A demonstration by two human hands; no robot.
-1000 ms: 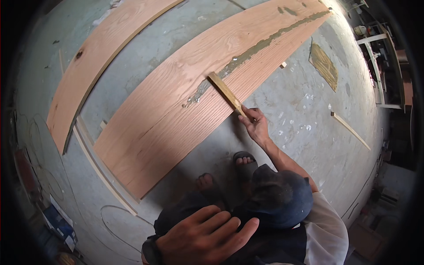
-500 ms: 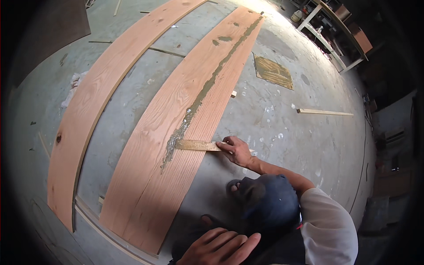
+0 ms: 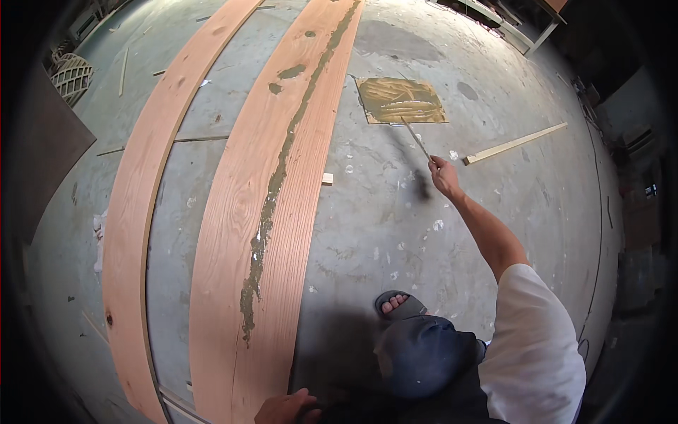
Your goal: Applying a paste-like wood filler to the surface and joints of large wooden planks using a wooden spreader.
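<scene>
Right hand point(image 3: 445, 177) clasps thin stick point(image 3: 417, 138), tip toward putty patch point(image 3: 400, 100) | left hand point(image 3: 286, 408) empty, braced near plank point(image 3: 272, 212).

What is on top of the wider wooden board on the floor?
A long streak of greenish-brown filler runs along the wider board, with two small patches beside it near the far end. The concrete floor beneath the board is covered.

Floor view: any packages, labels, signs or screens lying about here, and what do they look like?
None that can be made out.
Nearest to one: flat brown sheet, on the concrete floor beyond the right hand, rectangular, smeared with greenish-brown paste.
</scene>
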